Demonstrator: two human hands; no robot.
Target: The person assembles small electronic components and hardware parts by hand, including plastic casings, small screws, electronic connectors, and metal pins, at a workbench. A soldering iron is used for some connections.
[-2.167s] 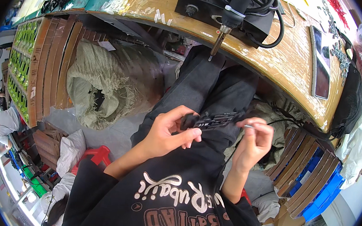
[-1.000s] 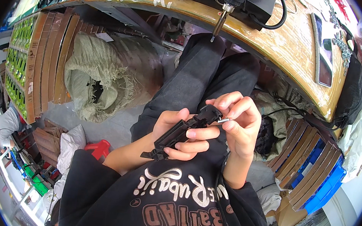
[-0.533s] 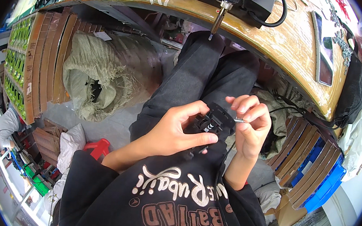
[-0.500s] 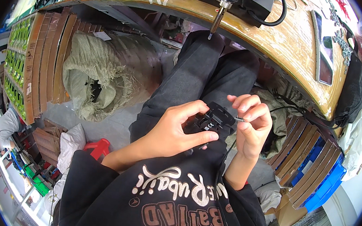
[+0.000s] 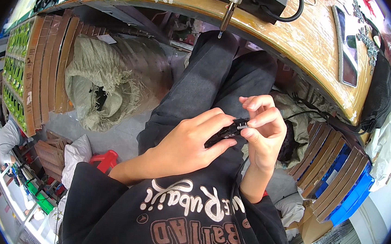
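Observation:
My left hand (image 5: 189, 140) is closed around a black plastic part (image 5: 225, 133), held above my lap and tilted nearly edge-on. Much of that part is hidden by the fingers. My right hand (image 5: 266, 133) pinches a small silvery metal pin (image 5: 242, 125) between thumb and forefinger, its other fingers loosely curled. The pin meets the right-hand end of the plastic part; whether it sits inside cannot be made out. Beyond my knees, a power driver with a metal bit (image 5: 226, 18) points down over the bench edge.
A worn wooden workbench (image 5: 316, 44) runs across the far side, with a phone (image 5: 346, 47) and metal chains on it. An open woven sack (image 5: 115, 80) stands left, beside stacked cartons (image 5: 47, 67). More cardboard and blue crates (image 5: 349, 200) are at the right. A red stool (image 5: 104, 160) stands behind.
The black plastic part has turned from showing its broad face to nearly edge-on. My right hand has moved slightly left, bringing the metal pin against the part's end.

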